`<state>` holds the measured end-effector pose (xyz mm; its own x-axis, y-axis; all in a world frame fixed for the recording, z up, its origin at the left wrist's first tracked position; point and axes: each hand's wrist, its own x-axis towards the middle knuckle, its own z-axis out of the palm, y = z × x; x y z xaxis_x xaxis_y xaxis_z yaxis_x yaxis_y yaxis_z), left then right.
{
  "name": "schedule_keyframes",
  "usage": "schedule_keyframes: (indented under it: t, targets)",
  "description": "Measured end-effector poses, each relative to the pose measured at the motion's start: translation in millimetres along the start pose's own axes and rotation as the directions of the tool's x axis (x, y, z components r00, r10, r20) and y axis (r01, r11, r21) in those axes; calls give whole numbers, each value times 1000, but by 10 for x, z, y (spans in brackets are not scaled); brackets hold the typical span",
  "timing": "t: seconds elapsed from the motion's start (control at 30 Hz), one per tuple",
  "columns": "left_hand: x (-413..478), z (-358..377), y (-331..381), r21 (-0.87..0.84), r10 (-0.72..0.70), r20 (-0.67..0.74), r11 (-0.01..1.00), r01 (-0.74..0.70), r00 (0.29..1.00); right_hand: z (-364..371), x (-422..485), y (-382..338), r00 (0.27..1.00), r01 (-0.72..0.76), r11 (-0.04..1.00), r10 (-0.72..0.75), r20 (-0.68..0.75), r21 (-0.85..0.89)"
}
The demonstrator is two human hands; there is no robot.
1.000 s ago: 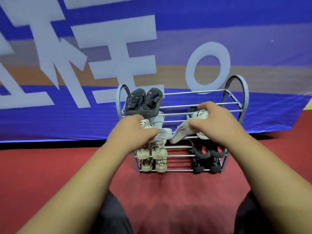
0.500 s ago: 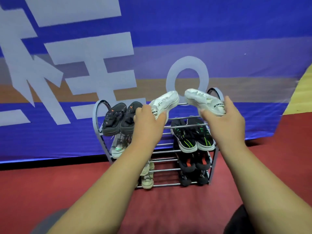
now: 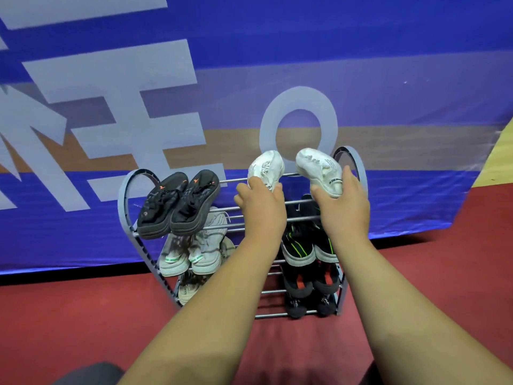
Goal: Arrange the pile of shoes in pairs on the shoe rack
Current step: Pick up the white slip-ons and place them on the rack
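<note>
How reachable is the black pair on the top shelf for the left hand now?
Probably not yet: the left hand grips a white shoe. The black pair lies uncovered just beside it, so nothing else blocks.

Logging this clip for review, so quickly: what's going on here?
A person is putting a pair of white shoes on the top tier of the shoe rack. The left hand grips the left white shoe and the right hand grips the right white shoe, side by side at the right half of that tier. A black pair already sits on its left half, and the lower tiers hold more pairs.
</note>
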<state>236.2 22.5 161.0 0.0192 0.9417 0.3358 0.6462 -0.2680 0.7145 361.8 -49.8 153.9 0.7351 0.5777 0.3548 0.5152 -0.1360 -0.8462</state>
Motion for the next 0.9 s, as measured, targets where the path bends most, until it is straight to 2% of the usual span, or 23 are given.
schedule_keyframes:
  t: [0.23,0.5,0.73,0.9]
  targets:
    - [-111,300,-35,17,4,78,1000,-5,997,133,144,226,995,-19,999,22,98,-33]
    - [-234,278,-153,66,106,241,990,-126,965,131,183,303,991,-38,979,63,121,-201]
    - [-164,49,-376,-127,145,299,986,-111,943,126,88,214,991,-36,983,59,123,-182]
    - [17,-42,-412,-271,66,369,962,39,927,85,103,130,994,4,991,11,108,-132]
